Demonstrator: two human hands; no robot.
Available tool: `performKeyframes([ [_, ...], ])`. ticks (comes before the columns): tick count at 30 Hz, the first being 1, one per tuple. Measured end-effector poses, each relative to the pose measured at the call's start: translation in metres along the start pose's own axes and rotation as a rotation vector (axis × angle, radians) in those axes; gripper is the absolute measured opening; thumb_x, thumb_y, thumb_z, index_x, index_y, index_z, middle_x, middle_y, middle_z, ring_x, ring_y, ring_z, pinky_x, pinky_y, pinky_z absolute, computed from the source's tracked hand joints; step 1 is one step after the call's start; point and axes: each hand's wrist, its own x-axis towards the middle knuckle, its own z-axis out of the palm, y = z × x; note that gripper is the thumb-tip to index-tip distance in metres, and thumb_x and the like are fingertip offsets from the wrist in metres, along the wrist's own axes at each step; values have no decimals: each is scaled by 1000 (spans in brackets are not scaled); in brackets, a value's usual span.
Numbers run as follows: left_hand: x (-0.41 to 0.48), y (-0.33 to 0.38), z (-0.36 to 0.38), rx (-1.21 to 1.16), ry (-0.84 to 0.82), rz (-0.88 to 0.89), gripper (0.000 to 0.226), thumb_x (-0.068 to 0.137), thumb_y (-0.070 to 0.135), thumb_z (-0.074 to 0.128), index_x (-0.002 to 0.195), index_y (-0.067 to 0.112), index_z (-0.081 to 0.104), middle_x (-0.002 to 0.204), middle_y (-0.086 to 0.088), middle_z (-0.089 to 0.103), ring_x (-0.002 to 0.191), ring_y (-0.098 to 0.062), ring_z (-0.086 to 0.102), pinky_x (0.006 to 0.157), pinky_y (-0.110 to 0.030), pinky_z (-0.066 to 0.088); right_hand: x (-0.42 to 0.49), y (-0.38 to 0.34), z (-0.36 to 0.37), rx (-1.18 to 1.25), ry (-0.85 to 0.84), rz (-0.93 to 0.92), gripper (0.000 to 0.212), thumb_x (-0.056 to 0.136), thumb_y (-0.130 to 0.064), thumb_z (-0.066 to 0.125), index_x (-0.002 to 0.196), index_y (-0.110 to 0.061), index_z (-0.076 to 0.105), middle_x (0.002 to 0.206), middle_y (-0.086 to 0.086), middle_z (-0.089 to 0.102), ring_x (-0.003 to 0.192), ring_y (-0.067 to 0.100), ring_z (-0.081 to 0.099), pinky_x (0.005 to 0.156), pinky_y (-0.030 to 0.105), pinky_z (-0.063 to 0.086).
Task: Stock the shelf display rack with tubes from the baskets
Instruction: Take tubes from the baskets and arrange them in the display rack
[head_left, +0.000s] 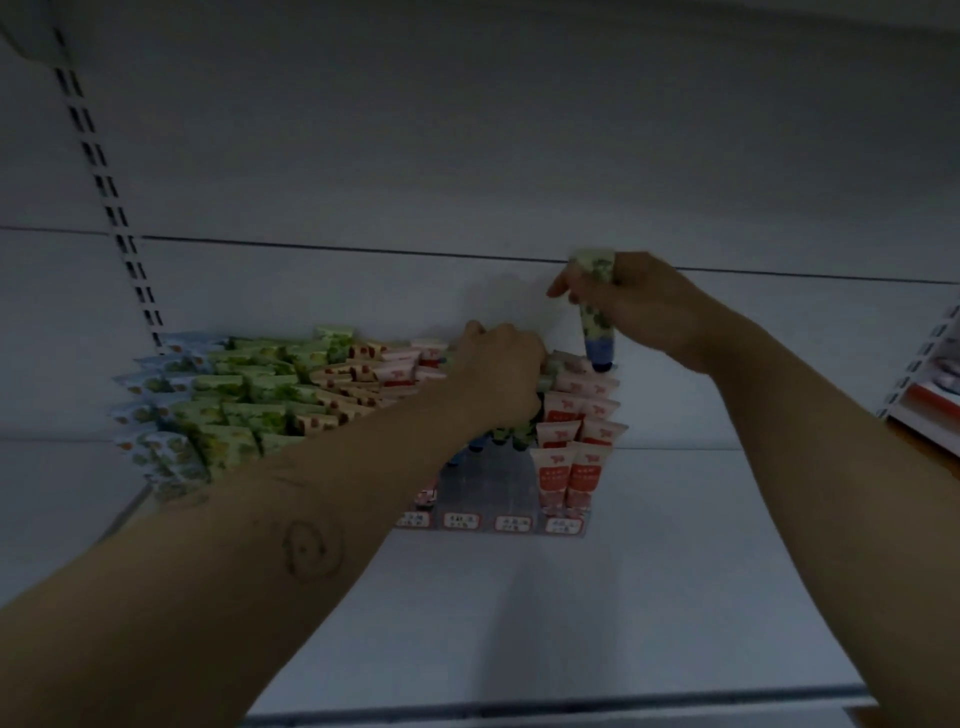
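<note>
A tiered clear display rack stands on the white shelf, filled with rows of blue, green, tan and pink tubes. My right hand holds one green-patterned tube with a blue cap upright, cap down, over the rack's back right corner, just above the pink tubes. My left hand is closed around a bunch of green tubes held over the rack's middle rows; only their dark caps show below the fist. The baskets are out of sight.
The white shelf board spreads in front of and to the right of the rack. A slotted upright runs up the back wall at left. Another shelf unit with red-and-white goods sits at the far right edge.
</note>
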Motion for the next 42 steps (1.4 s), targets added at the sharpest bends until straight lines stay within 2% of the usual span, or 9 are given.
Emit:
performKeyframes([
  [6, 1, -1, -2, -38, -22, 10, 24, 77, 17, 63, 100, 21, 61, 77, 5, 41, 85, -19, 46, 83, -34, 27, 0, -5, 6, -18, 117, -64, 43, 99, -48, 34, 100, -22, 68, 81, -12, 58, 69, -2, 50, 59, 16, 37],
  [11, -9, 2, -11, 40, -37, 17, 26, 84, 18, 59, 68, 20, 38, 67, 3, 35, 87, -23, 52, 77, -34, 22, -12, 1, 16, 120, 242, -11, 42, 95, -43, 51, 95, -4, 67, 80, 5, 66, 56, 7, 54, 61, 37, 53],
  [13, -13, -3, -17, -8, -51, 87, 15, 87, 29, 61, 82, 18, 53, 75, 3, 47, 89, -22, 54, 78, -33, 26, -17, -3, 9, 197, 244, -12, 34, 92, -34, 59, 96, 0, 66, 80, 6, 66, 55, 4, 57, 60, 32, 58],
  [17, -32, -37, -38, -185, 32, 97, 48, 85, 48, 65, 127, 27, 57, 124, 3, 60, 113, -20, 55, 96, -33, 37, -22, -9, 8, 182, 159, -42, 18, 83, -22, 72, 94, -8, 71, 83, 7, 71, 68, 18, 67, 72, 38, 59],
  [24, -74, -65, -35, -44, 80, 102, 20, 89, 50, 52, 74, 37, 56, 81, 11, 52, 103, -20, 53, 101, -42, 30, -15, -21, 59, -346, -122, -131, 26, 78, -24, 77, 86, 0, 70, 86, 10, 68, 77, 20, 60, 57, 27, 37],
  [29, -76, -61, -24, 65, 58, 65, 42, 83, 65, 48, 97, 32, 69, 103, 6, 59, 110, -18, 48, 105, -46, 22, -16, -16, 88, -638, -57, -130, 16, 80, -20, 70, 92, -11, 70, 88, 9, 68, 74, 21, 61, 58, 24, 42],
  [32, -74, -54, -18, 55, 99, 17, 25, 86, 46, 55, 95, 27, 68, 106, 2, 60, 111, -20, 48, 108, -46, 19, -22, -15, 91, -687, 28, -128, 20, 80, -20, 68, 98, -13, 66, 94, 6, 67, 81, 21, 60, 58, 24, 39],
  [37, -72, -56, -16, -141, 159, 42, 8, 83, 24, 58, 85, 20, 65, 85, 1, 65, 82, -21, 60, 65, -28, 34, -29, -8, 87, -654, 114, -120, 22, 79, -26, 72, 89, -9, 65, 90, 6, 67, 82, 23, 58, 61, 26, 19],
  [42, -68, -62, -24, -146, 72, 95, 9, 83, 26, 59, 81, 18, 63, 81, 0, 64, 69, -17, 53, 62, -27, 40, -29, -2, 88, -494, 177, -92, 26, 72, -27, 80, 81, -8, 65, 85, 7, 68, 80, 27, 60, 67, 23, 20],
])
